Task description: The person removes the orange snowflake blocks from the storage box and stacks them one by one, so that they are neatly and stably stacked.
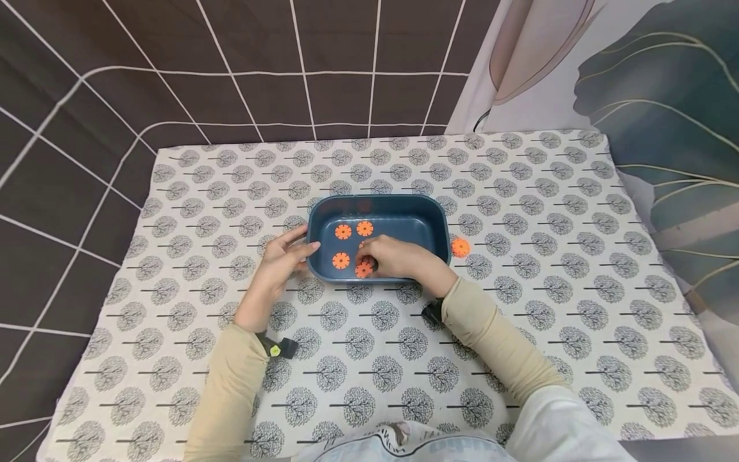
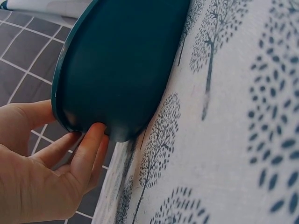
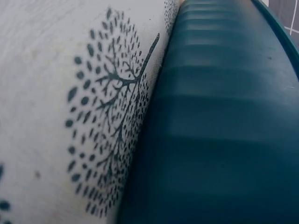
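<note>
A dark blue oval-cornered tub (image 1: 404, 226) sits on the cloth with several flat orange notched discs inside. My left hand (image 1: 280, 260) grips its left end, thumb over the rim and fingers against the outer wall, as the left wrist view also shows (image 2: 60, 163). Inside the tub, my right hand (image 1: 392, 255) reaches down with bent fingers and pinches an orange disc (image 1: 363, 270) near the front wall. Another disc is partly hidden behind that hand. Plainly visible on the tub floor are a left front disc (image 1: 341, 260), a left rear disc (image 1: 343, 231) and a rear disc (image 1: 364, 228).
Just outside the tub's right end lies an orange piece (image 1: 460, 247) on the tree-print cloth (image 1: 381, 359). Dark grid-patterned fabric (image 1: 248, 38) hangs behind and to the left. The right wrist view shows only the tub's ribbed outer wall (image 3: 219, 116) and the cloth.
</note>
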`<state>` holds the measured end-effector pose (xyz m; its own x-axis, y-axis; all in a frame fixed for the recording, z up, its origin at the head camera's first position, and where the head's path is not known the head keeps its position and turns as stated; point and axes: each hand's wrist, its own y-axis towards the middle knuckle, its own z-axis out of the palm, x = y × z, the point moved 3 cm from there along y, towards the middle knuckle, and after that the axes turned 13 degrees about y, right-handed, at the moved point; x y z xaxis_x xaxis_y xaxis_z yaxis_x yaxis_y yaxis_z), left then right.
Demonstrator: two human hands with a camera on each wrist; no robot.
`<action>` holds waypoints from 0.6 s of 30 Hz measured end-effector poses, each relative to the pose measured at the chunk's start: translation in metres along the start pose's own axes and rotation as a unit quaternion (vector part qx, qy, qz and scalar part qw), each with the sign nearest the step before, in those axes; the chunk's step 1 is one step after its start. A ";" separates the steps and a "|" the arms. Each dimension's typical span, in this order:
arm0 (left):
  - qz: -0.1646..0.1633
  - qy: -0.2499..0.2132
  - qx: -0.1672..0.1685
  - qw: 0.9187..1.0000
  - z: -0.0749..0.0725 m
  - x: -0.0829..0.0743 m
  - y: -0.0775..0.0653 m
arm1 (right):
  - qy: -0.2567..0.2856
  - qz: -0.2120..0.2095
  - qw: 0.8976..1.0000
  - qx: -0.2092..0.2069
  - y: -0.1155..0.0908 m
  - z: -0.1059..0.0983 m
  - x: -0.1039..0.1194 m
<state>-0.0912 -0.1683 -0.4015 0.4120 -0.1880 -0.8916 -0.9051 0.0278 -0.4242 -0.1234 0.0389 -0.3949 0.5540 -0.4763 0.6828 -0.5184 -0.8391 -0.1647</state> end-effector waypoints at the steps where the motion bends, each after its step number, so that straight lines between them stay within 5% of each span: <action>1: 0.000 0.001 0.001 1.000 0.000 0.000 0.000 | 0.000 -0.001 1.000 0.000 0.000 0.000 0.000; 18: 0.003 0.006 -0.001 1.000 0.000 0.001 0.002 | -0.001 -0.018 1.000 0.003 0.000 -0.001 0.000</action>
<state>-0.0926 -0.1685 -0.4028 0.4058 -0.1996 -0.8919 -0.9077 0.0259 -0.4188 -0.1243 0.0397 -0.3939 0.5733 -0.4470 0.6867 -0.4940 -0.8572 -0.1455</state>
